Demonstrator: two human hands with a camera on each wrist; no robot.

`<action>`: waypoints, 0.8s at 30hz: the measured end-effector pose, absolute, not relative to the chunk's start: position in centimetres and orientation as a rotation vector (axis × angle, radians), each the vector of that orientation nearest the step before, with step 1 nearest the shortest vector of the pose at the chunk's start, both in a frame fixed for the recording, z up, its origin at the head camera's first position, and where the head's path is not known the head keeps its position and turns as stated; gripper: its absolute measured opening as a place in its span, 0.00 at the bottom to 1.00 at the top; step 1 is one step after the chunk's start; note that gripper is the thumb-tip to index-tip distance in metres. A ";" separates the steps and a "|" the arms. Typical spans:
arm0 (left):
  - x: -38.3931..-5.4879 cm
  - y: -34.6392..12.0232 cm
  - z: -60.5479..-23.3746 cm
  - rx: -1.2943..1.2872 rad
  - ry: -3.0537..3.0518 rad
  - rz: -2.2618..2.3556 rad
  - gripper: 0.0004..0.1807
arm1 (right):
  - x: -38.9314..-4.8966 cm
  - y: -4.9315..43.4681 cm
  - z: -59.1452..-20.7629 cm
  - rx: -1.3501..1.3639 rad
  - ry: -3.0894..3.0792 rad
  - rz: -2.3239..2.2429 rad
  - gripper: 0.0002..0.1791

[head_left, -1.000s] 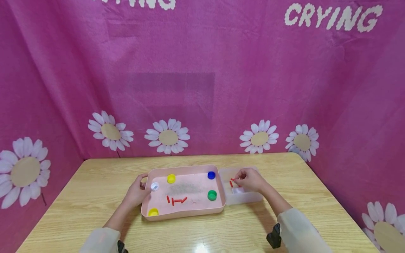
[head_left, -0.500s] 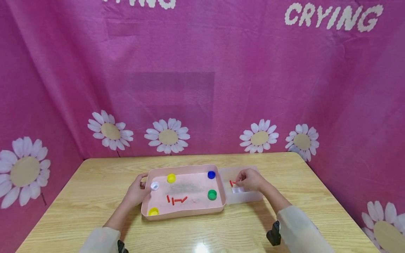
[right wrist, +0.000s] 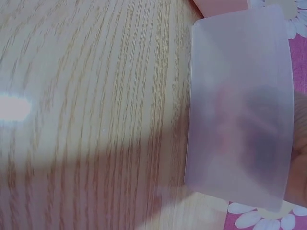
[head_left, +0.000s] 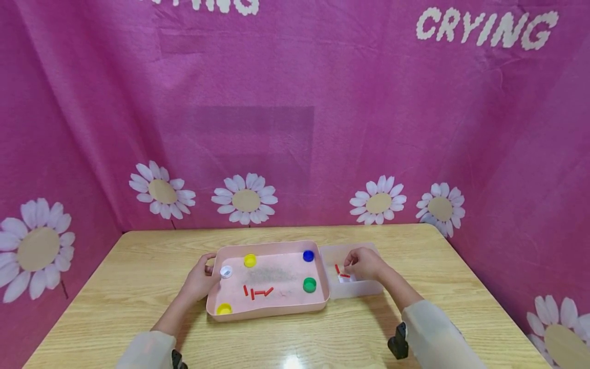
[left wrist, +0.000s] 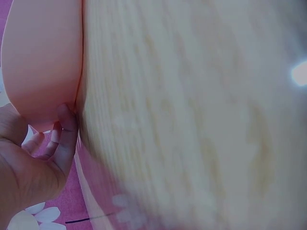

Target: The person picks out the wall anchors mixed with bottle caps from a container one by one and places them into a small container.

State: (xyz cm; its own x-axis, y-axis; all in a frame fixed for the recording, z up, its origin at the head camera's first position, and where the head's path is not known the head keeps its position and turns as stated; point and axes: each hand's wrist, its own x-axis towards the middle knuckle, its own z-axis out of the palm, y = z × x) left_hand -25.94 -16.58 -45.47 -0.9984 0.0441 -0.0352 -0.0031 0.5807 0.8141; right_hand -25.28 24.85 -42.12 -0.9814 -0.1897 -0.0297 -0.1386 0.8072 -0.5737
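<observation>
My left hand (head_left: 201, 278) grips the left end of a shallow pink tray (head_left: 267, 310), with the thumb over the rim; in the left wrist view the curled fingers of that hand (left wrist: 43, 158) meet the tray's outer wall (left wrist: 45, 62). My right hand (head_left: 365, 262) reaches down into a translucent plastic box (head_left: 352, 291) against the tray's right side. Two red sticks, one upright-lying (head_left: 337, 268) and one crosswise (head_left: 344, 275), lie right by its bent fingers. I cannot tell whether the fingertips pinch anything. In the right wrist view the box wall (right wrist: 240, 52) blurs the hand.
Inside the tray several red sticks (head_left: 260, 292) lie near the front. Round caps stand around them: a white one (head_left: 226, 272), two yellow ones (head_left: 250, 261), a blue one (head_left: 308, 255) and a green one (head_left: 310, 285). A pink cloth (head_left: 295, 128) hangs behind the wooden table (head_left: 161, 246).
The red stick that my right fingers held over the box is out of their tips; a red stick now shows lower in the box. My left hand and the tray have not moved.
</observation>
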 end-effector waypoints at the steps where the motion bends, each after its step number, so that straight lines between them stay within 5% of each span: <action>1: -25.9 -16.6 -45.5 0.036 2.746 1.415 0.33 | -25.3 24.9 -42.1 -0.276 2.908 -0.913 0.02; 24: -25.9 -16.7 -45.5 0.042 2.741 1.421 0.34 | -25.0 23.2 -39.5 -0.255 2.925 -0.955 0.04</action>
